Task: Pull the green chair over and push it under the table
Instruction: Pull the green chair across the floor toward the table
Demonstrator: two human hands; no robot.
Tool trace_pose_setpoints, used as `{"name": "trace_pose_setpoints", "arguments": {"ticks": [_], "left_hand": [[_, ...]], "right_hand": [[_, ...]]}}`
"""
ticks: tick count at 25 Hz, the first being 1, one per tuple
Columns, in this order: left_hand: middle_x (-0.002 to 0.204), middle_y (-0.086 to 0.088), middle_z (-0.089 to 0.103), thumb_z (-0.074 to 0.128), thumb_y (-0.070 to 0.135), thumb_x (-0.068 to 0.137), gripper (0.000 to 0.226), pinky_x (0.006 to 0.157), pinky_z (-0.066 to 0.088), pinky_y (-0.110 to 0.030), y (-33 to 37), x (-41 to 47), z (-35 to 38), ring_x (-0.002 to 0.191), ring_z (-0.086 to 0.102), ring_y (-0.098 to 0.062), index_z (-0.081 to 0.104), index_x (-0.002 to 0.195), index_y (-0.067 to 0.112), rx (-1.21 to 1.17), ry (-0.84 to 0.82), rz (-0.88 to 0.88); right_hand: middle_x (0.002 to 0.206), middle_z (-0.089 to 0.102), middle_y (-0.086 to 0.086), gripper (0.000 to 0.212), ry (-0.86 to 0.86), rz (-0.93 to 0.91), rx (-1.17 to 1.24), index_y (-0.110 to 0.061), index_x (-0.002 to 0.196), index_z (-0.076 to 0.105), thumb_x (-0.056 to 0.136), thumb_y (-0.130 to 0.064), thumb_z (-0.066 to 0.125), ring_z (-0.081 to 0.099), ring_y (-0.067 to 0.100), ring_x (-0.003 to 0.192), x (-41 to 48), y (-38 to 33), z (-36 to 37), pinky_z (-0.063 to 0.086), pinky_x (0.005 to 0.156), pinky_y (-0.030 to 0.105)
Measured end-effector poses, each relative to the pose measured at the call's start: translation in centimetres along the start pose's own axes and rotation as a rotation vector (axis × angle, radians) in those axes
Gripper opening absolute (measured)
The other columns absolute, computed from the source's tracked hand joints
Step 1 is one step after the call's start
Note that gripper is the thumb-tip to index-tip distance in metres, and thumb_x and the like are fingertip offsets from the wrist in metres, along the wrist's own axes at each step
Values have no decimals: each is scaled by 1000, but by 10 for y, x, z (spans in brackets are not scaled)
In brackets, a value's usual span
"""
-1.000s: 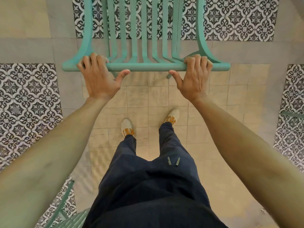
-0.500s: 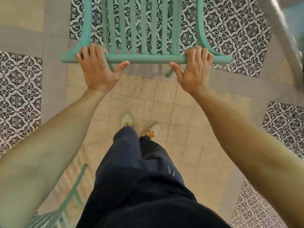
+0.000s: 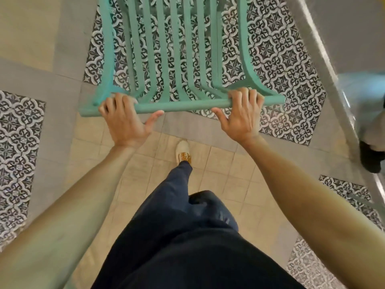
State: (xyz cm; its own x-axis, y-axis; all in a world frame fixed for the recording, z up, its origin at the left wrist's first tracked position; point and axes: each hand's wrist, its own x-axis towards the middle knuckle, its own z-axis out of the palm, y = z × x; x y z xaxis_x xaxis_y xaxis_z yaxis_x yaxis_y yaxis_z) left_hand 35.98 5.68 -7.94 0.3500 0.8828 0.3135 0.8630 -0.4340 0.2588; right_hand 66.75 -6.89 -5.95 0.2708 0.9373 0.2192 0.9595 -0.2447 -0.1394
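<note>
The green chair with its slatted back stands in front of me, seen from above. My left hand grips the top rail near its left end, fingers curled over it and thumb spread below. Near the rail's right end my right hand holds it the same way. A grey table edge with a metal rim runs diagonally down the right side of the view, just right of the chair. The chair's seat and legs are mostly out of view.
The floor has beige tiles under my feet and black-and-white patterned tiles under the chair. My legs in dark trousers and one white shoe are below the rail. Part of another person, blurred, shows at the right edge beyond the table rim.
The chair and I have moved and turned towards the right; the table edge has come into view and drawn closer. Both hands have kept their grip on the rail. I have stepped forward.
</note>
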Motion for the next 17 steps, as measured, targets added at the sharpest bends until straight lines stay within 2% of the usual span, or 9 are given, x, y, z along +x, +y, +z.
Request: {"name": "trace_pose_setpoints", "arguments": {"ticks": [5,8,14,17], "left_hand": [[96,-11,54,44,87,90,77,84,30,-44,25,47,16,91,43,-26,53,96,10,6,-18,-69],[96,-10,54,47,86,89,76,87,30,-44,39,93,36,92,41,-25,53,96,11,11,-2,-77],[97,-12,54,60,80,81,73,85,31,-45,64,173,68,91,42,-26,53,97,9,9,19,-128],[96,-16,57,54,81,81,77,84,31,-44,77,211,79,90,43,-27,55,96,6,42,10,-202]], "right_hand": [[101,56,14,64,-15,-56,18,-8,102,53,102,-71,41,47,30,90,61,36,8,36,88,46],[101,54,14,61,-4,-89,24,-11,101,49,104,-71,37,45,28,90,111,61,19,35,87,45],[103,56,15,68,-48,-128,29,-10,103,51,103,-74,30,49,30,90,208,104,36,39,86,46],[102,55,13,64,-96,-170,49,-10,102,51,101,-72,37,49,30,90,263,121,42,40,84,47]]}}
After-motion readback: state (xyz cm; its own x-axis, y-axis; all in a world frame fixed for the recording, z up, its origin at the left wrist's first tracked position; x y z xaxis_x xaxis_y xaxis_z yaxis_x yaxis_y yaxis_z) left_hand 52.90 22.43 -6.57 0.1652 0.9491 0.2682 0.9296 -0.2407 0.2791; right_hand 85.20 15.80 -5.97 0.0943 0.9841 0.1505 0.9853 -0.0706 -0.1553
